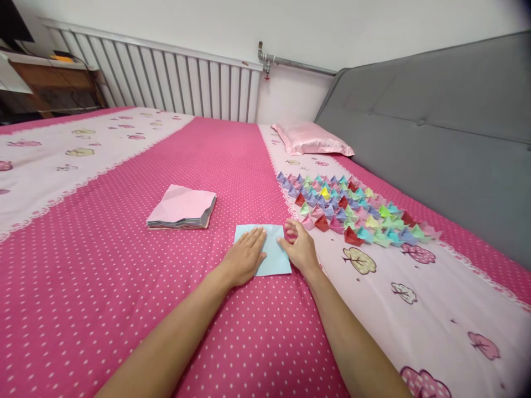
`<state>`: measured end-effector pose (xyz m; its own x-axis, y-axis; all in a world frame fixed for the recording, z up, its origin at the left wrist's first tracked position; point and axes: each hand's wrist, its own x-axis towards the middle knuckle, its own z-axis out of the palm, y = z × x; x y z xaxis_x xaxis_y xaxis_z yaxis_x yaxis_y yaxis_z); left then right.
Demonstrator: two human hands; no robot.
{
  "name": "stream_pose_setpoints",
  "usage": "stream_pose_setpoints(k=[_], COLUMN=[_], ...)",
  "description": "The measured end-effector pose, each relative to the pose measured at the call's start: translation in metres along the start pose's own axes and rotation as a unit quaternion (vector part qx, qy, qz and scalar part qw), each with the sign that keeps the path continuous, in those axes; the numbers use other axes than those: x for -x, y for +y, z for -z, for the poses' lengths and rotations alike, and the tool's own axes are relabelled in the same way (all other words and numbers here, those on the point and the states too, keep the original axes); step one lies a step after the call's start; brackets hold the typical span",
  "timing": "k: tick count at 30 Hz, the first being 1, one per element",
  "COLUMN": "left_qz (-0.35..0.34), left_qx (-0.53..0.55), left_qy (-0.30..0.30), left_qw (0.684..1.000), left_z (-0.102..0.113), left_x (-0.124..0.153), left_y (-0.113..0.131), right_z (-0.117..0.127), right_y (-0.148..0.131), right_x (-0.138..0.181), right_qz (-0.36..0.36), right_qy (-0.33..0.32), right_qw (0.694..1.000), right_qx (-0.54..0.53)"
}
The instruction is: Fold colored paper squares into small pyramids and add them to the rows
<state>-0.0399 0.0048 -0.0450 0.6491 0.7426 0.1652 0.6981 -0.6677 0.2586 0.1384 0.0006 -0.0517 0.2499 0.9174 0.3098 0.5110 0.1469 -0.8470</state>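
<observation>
A square sheet of light blue paper (272, 255) lies flat on the pink dotted bedspread (232, 171) in front of me. My left hand (245, 255) rests flat on the sheet's left half, fingers stretched out and pointing away from me. At the right edge of the paper is my right hand (302, 247), its fingers curved and apart, with the thumb over the sheet. Whether the right thumb presses on the paper I cannot tell. Nothing shows between the right fingers.
Left of the hands lies a stack of paper sheets (182, 205), a pink one on top. Rows of small folded paper boats (332, 207) in many colours stand on the right. Beyond are a pink pillow (313, 138), a grey headboard (435, 127) and a white radiator (166, 77).
</observation>
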Motion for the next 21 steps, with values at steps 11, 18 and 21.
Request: stream_pose_setpoints(k=[11, 18, 21], left_qz=[0.032, 0.062, 0.078], left_qx=[-0.072, -0.075, -0.083], left_qy=[-0.054, -0.083, -0.094], left_qw=[0.995, 0.992, 0.989], left_z=[-0.004, -0.004, -0.004], left_x=[0.005, 0.006, 0.005], left_y=[0.001, 0.001, 0.001], right_z=[-0.016, -0.025, -0.025], right_y=[-0.038, -0.027, -0.027], right_x=[0.03, 0.031, 0.03], right_qz=[0.167, 0.149, 0.141], right_qy=[-0.314, -0.346, -0.344], right_qw=[0.935, 0.904, 0.899], right_qx=[0.018, 0.201, 0.231])
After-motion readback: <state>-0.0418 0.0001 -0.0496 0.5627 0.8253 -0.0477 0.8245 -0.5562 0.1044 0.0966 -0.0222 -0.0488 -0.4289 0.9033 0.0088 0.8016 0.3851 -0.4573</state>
